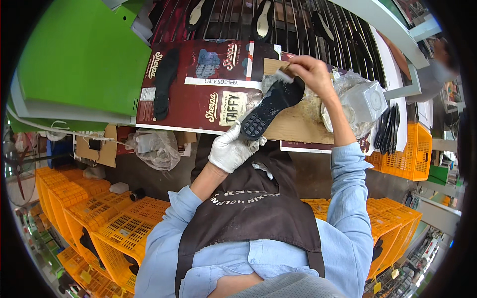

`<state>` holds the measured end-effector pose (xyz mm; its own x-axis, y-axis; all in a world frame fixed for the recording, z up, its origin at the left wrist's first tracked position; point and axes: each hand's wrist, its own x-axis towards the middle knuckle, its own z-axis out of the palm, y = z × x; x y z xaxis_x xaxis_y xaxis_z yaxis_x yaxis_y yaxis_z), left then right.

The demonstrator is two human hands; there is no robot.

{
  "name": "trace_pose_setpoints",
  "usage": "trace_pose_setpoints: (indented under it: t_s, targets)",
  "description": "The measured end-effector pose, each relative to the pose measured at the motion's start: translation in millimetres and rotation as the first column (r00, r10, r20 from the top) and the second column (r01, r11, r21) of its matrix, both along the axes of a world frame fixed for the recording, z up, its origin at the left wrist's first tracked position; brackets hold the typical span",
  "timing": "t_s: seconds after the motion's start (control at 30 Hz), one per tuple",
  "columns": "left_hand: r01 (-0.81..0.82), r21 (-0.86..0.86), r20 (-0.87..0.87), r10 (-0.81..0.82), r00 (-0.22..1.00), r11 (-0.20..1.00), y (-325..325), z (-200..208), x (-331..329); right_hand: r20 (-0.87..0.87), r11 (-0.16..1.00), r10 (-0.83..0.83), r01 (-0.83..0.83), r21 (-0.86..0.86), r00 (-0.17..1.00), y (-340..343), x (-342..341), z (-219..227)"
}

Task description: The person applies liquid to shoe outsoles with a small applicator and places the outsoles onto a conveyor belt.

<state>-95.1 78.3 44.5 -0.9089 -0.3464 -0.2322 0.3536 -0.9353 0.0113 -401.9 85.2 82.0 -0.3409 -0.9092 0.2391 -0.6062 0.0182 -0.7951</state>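
My left hand [229,151], in a white glove, is closed around the heel end of a black shoe sole [271,109]. The sole is tilted over the work table, toe pointing up and to the right, and a grid of square pockets shows in its heel. Bare, my right hand [313,74] grips a small brush [284,73] with pale bristles. Those bristles are at the edge of the toe; whether they touch it I cannot tell. Another black sole [166,83] lies flat on the dark red cardboard [196,107] to the left.
Beyond the cardboard is a metal roller rack [226,20] carrying several soles. A clear plastic container [367,102] in plastic film stands right, beside several black soles [388,130]. A green machine housing [79,64] borders the left. Orange crates [124,226] stand behind me on both sides.
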Motion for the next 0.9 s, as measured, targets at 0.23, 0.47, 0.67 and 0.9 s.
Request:
trace_pose_setpoints:
  t_s: [0.23,0.47,0.67,0.9]
  targets:
    - [-0.049,-0.01,-0.056,0.048,0.997,0.999,-4.9,5.8,0.2,-0.032,0.943,0.333,-0.332,0.038,0.942,-3.1,40.5,34.2]
    - [-0.023,-0.063,0.01,0.024,1.0,0.998,-4.5,5.7,0.4,0.07,0.87,0.467,-0.472,0.142,0.882,-4.4,47.0,54.9]
    - [-0.073,-0.094,-0.086,0.065,0.994,0.993,-5.7,0.7,1.3,0.124,0.984,0.166,-0.172,0.039,0.978,-18.5,46.2,36.7]
    - [-0.033,-0.151,-0.042,0.027,0.999,0.988,-8.8,-0.2,-3.5,0.163,0.982,0.188,-0.188,-0.018,0.969,-18.3,60.2,38.6]
